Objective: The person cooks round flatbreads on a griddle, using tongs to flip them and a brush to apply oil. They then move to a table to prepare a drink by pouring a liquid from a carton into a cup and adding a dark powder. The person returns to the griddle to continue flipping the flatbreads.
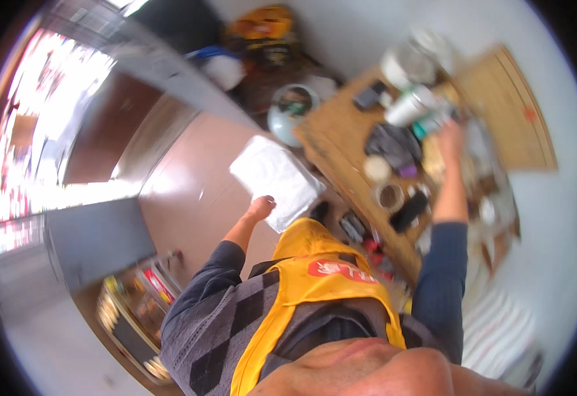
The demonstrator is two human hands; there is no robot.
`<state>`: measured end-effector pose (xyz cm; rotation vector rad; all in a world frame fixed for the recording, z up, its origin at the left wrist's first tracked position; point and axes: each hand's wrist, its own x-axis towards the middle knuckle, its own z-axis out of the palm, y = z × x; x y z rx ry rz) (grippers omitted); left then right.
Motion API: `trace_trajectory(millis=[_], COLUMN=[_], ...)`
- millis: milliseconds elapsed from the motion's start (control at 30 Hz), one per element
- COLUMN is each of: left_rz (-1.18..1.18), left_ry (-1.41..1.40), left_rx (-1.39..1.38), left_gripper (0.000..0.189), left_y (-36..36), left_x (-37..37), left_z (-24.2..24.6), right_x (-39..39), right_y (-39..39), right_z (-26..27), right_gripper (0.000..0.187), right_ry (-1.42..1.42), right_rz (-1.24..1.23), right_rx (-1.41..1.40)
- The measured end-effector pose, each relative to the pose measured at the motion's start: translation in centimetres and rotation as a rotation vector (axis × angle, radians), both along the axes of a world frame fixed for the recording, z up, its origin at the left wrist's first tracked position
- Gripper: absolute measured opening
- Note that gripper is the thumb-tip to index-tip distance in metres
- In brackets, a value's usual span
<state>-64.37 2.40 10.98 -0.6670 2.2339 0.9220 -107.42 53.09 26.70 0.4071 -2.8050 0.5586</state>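
Observation:
My left hand (262,207) grips the near edge of a flat white sheet or bag (276,175), probably plastic, which hangs out over the floor. My right hand (450,141) reaches across a cluttered wooden table (333,133) to its far side. Blur hides whether its fingers hold anything there. Close by the right fingers are a teal-and-white item (424,127) and a white cylindrical container (409,106). Nearer me on the tabletop lie a crumpled dark grey bag (394,146), a pale round object (377,168), a roll of tape (389,197) and a black object (409,212).
A light blue rounded bin (288,121) stands at the table's left corner. Shoes and red items (380,257) lie on the floor beside the table. A shelf with goods (135,317) is at lower left, near a grey panel (100,242). A wooden board (511,114) leans against the wall.

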Motion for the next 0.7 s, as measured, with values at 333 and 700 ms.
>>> trace_trajectory(millis=[333,700], left_rz=[0.222,-0.066], left_ry=[0.409,1.22], left_rx=[0.058,0.221], left_gripper=[0.038,0.07], left_y=[8.1,20.9], left_x=[4.4,-6.1], left_z=[11.1,31.8], right_x=[10.3,28.5], right_y=[-0.2,-2.7], right_z=[18.3,22.9], right_gripper=[0.026,0.007], right_ry=[0.214,0.028], right_rz=[0.188,0.722], right_rx=[0.023,-0.059])
